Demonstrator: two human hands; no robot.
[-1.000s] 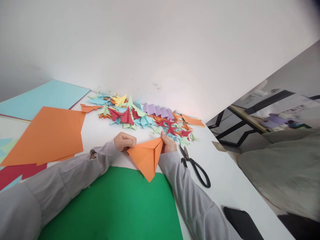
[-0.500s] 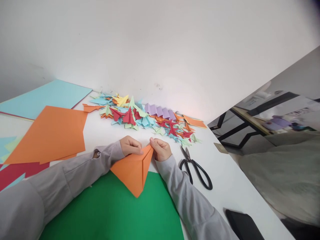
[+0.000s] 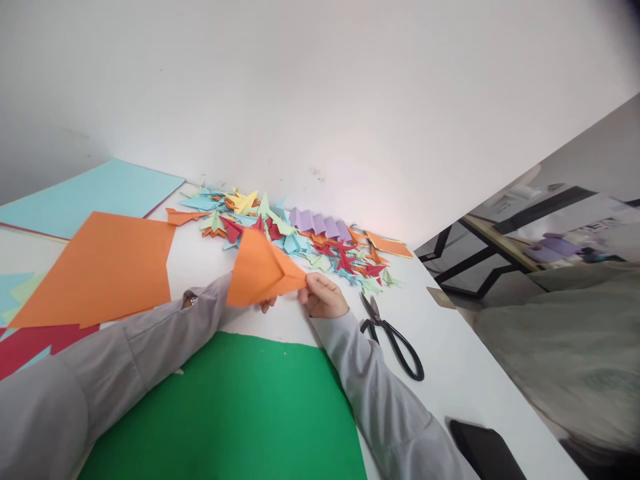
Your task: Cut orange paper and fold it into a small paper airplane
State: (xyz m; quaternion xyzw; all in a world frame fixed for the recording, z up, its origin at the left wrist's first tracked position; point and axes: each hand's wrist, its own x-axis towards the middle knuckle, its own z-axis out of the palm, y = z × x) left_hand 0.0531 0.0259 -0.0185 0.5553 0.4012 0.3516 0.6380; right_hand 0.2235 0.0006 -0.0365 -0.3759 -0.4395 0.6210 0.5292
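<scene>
A folded piece of orange paper is raised above the table, its narrow corner pointing right. My right hand pinches that corner between thumb and fingers. Behind the paper is my left hand; only a few fingertips show below the lower edge, so whether it grips the paper is hidden. Beneath my forearms lies a green sheet. To the right of my right hand rest black-handled scissors, blades slightly apart.
Along the wall lies a pile of coloured folded paper pieces, with a purple pleated strip. Orange sheets and light blue sheets are at left. A black flat object lies near the right edge. Grey fabric hangs beyond.
The orange paper has been lifted and turned, so its broad side now points up and left. My left hand has gone from the paper's top edge to behind it; my right hand keeps the corner.
</scene>
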